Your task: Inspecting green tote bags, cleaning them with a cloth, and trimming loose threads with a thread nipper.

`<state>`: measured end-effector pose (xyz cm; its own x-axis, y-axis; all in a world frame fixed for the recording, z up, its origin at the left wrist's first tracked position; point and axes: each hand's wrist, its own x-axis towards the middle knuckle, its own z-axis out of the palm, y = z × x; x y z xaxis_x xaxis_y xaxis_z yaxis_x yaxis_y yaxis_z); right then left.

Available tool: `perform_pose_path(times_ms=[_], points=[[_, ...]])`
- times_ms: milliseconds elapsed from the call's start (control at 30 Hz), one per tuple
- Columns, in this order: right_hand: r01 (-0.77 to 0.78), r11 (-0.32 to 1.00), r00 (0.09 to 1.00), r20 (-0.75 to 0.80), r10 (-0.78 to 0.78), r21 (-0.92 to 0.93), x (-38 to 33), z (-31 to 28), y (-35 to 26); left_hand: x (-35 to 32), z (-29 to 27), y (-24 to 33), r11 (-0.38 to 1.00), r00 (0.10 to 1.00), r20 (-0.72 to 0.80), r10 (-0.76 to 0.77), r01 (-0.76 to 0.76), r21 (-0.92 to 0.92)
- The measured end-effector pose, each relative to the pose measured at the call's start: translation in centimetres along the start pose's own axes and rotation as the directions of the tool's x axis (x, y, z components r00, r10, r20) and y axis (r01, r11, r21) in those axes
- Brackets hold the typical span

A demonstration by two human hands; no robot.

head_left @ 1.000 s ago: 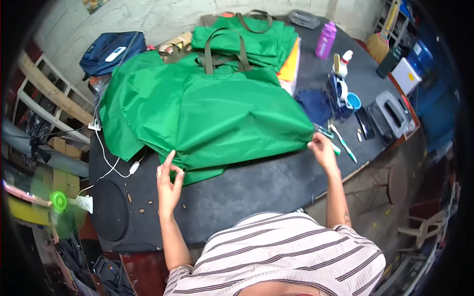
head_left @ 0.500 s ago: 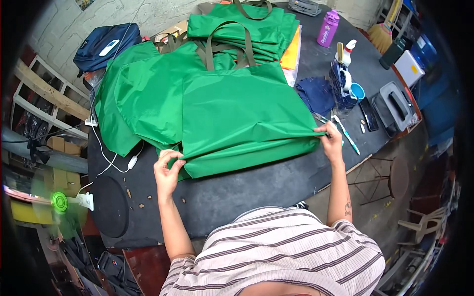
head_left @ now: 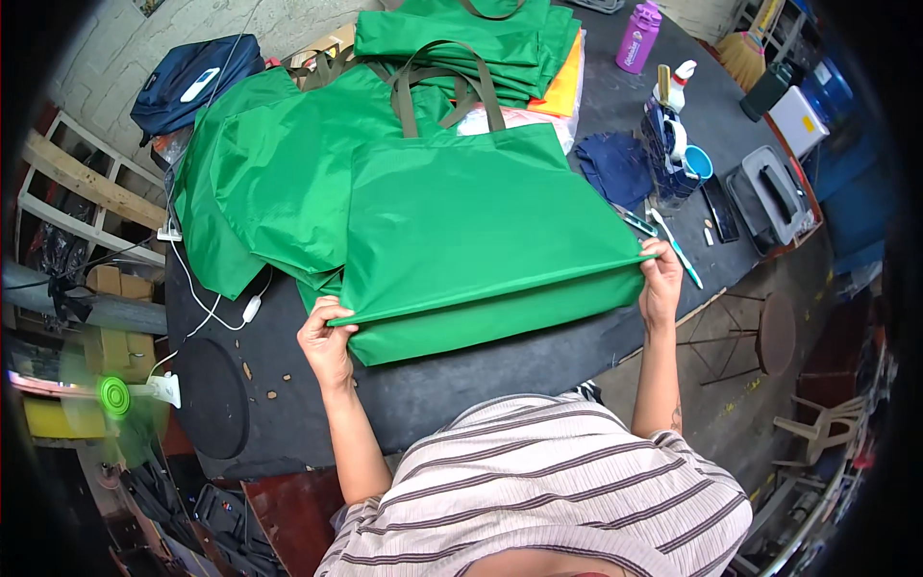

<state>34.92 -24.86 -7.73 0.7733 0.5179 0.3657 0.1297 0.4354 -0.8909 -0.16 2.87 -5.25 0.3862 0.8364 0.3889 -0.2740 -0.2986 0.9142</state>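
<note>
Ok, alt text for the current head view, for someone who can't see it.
A person's left hand and right hand pinch opposite ends of a crease near the bottom of a green tote bag on a dark table. More green bags lie beside and behind it; a purple bottle stands beyond.

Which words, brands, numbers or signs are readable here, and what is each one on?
Purple bottle: pale lettering on its side; I won't copy printed words.
White box: a yellow sticker; any text is too small to read.
White device on the blue bag: any markings are too small to read.
Green bag in front: no lettering shows.
</note>
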Motion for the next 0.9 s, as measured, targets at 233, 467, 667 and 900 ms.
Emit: perform_pose_path(times_ms=[233, 467, 667, 900], points=[[-0.187, 0.888, 0.982, -0.082, 0.168, -0.421, -0.1, 4.6, -3.1, -0.3, 1.8, 2.1, 0.964, 0.959, -0.208, -0.191, 0.223, 0.142], [0.247, 0.637, 0.927, -0.012, -0.374, -0.730, -4.1, 2.4, 2.5, -5.1, 1.6, -3.7, 0.718, 0.865, -0.263, 0.426, -0.147, 0.681], [0.124, 0.803, 0.975, -0.077, -0.207, -0.583, -4.5, 1.5, 2.7, -6.0, 1.2, -2.5, 0.940, 0.970, -0.241, 0.033, 0.051, 0.336], [-0.338, 0.913, 0.922, 0.111, 0.370, -0.228, -3.7, -0.7, 0.6, -5.7, -2.3, -2.2, 0.934, 0.966, 0.000, -0.259, 0.251, 0.255]])
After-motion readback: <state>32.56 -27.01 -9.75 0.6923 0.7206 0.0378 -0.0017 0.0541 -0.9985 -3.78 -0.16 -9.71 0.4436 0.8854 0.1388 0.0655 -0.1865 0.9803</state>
